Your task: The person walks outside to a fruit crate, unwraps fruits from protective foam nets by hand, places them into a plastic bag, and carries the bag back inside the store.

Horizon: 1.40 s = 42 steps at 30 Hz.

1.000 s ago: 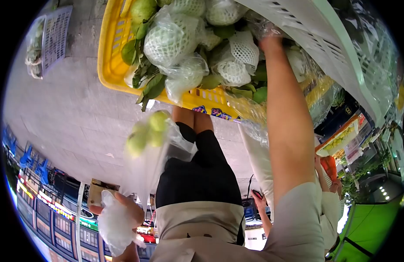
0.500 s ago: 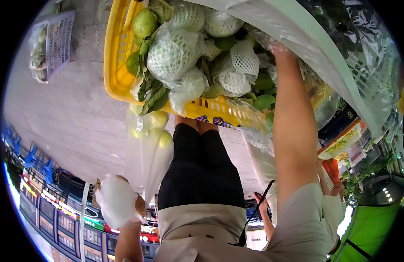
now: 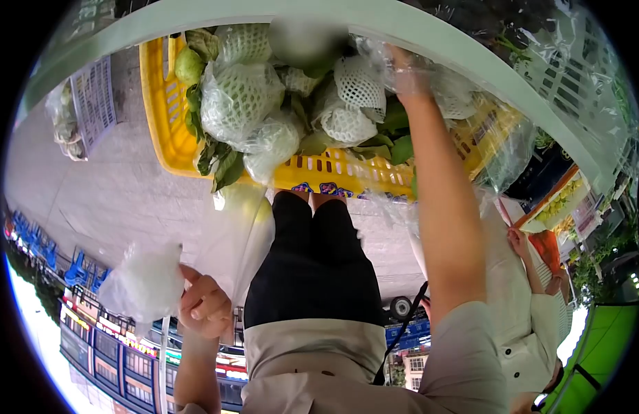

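My left hand [image 3: 205, 303] is raised at the lower left, its fingers closed on a crumpled white plastic bag [image 3: 141, 283]. Beside it, a clear plastic bag [image 3: 231, 231] with yellow-green fruit hangs by my left wrist; what bears its weight is hidden. My right arm stretches into a yellow plastic basket [image 3: 169, 148]. Clear film partly covers my right hand [image 3: 408, 77], so its fingers are hard to make out. Near it lie green fruits in white foam nets [image 3: 361, 86] and plastic wrap, among leaves. A blurred, round, pale-green shape [image 3: 307, 45] shows above the basket.
A pale crate rim [image 3: 519, 79] arches over the basket. On the pavement at left stands a lilac basket [image 3: 93, 103] with wrapped goods. At right are a person in a light shirt [image 3: 519, 310] and a box of yellow-green fruit [image 3: 557, 203].
My left hand has moved up the view, and the white bag with it has shifted left. My right hand has shifted left within the basket. The blurred round shape has appeared.
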Available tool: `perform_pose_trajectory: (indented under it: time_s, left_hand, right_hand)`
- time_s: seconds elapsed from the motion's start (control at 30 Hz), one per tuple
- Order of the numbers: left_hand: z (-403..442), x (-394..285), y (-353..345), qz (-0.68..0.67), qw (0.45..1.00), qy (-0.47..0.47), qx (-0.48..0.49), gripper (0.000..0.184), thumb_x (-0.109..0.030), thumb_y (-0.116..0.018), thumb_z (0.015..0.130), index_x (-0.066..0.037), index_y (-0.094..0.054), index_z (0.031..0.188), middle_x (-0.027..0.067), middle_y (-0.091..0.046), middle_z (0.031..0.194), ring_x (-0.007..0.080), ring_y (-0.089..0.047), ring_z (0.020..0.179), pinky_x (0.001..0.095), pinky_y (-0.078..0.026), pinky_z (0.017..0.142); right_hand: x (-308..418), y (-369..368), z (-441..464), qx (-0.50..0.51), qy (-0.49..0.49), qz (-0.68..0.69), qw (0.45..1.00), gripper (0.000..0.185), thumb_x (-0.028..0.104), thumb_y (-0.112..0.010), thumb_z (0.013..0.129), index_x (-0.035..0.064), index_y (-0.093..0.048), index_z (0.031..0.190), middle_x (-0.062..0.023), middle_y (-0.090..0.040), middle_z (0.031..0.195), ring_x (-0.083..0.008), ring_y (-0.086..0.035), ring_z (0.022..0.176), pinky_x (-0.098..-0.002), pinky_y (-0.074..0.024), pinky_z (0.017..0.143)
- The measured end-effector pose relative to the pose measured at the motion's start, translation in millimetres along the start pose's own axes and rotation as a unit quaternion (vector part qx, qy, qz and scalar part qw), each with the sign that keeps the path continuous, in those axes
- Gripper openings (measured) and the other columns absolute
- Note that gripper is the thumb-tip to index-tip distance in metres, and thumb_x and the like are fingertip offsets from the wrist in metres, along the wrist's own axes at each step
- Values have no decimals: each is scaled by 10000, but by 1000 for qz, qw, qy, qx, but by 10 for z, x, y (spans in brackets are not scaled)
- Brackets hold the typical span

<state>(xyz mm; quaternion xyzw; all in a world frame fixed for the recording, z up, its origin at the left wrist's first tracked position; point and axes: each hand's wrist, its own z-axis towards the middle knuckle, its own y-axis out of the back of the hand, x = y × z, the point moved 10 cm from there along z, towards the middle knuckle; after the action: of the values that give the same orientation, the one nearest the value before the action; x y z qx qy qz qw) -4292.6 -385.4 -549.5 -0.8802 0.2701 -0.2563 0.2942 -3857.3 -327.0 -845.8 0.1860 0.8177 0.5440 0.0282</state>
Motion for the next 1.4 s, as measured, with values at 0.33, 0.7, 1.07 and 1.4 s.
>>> perform_pose_trajectory:
  time_s: [0.33, 0.7, 1.07, 1.4]
  left_hand:
    - [301, -55, 238, 110, 991, 7, -74, 284, -342, -533, 1054, -139, -617, 1234, -42, -497, 761, 72, -391, 528, 233, -291, 498]
    - [363, 119, 200, 59, 997, 0, -52, 613, -552, -411, 1073, -318, -278, 1625, -35, -445, 825, 66, -327, 529, 228, -265, 509]
    - [188, 105, 433, 144, 988, 26, -48, 683, -523, -433, 1077, -173, -248, 1633, -20, -432, 784, 49, -281, 508, 215, -248, 486]
    - [80, 129, 479, 182, 981, 46, -45, 659, -428, -506, 1076, -96, -288, 1601, -11, -423, 751, 52, -285, 512, 213, -242, 477]
  right_hand:
    - [113, 359, -250, -177, 127, 16, 976, 611, 427, -629, 976, 68, -509, 1456, -143, -582, 1414, -317, -504, 1338, -458, -399, 1136]
    - [471, 379, 327, -205, -19, 73, 976, 538, 372, -567, 997, 81, -522, 1448, -195, -541, 1466, -392, -483, 1356, -495, -395, 1125]
    - [253, 290, 778, -55, -10, 33, 998, 741, 519, -690, 859, 98, -534, 1448, -190, -584, 1408, -348, -524, 1323, -468, -418, 1115]
    - [182, 56, 279, 269, -51, 130, 953, 976, 685, -804, 709, 109, -541, 1453, -178, -638, 1342, -294, -566, 1293, -432, -433, 1102]
